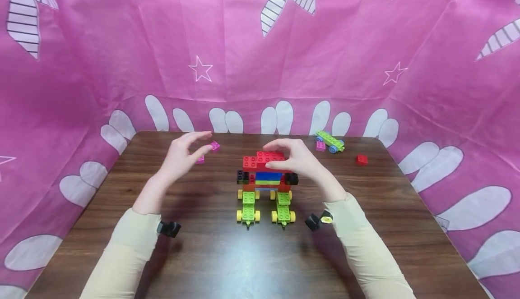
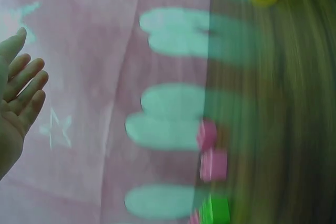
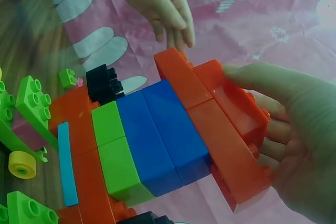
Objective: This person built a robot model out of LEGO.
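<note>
Red bricks [image 1: 264, 158]: two, right hand [image 1: 293, 158] grip; left hand [image 1: 180, 154] free.

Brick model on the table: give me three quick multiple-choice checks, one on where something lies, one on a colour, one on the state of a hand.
1. Where does the loose red brick lie?
A. right of the model
B. in front of the model
C. on top of the model

2. What colour are the wheels under the brick model?
A. blue
B. yellow
C. white

3. What is the left hand doing?
A. gripping a pink brick
B. pressing on the model
C. open, holding nothing

Answers:
1. A: it sits alone on the table toward the right rear.
2. B: yellow wheels show beside the two green bases.
3. C: its fingers are spread above the table, while the right hand holds the red top layer.
</note>
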The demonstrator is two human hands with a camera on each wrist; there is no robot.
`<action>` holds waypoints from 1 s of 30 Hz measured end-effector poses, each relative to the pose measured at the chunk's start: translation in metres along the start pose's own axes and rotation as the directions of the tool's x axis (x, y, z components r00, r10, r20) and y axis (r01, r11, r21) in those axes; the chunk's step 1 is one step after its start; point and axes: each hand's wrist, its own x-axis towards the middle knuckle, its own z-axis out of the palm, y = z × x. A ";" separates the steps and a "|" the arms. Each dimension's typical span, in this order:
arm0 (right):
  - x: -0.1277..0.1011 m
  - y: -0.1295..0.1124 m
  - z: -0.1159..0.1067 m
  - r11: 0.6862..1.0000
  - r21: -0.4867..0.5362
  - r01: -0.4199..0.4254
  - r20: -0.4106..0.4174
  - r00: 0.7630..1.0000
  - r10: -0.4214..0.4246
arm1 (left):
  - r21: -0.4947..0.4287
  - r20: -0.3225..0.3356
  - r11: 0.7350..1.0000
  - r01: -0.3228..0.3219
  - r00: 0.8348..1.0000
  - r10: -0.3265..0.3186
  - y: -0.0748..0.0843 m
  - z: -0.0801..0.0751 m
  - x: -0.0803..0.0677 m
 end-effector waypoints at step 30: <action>0.000 0.004 0.011 0.998 -0.016 -0.065 -0.045 0.997 0.064 | 0.190 0.113 0.934 0.303 0.938 -0.328 -0.154 -0.046 -0.019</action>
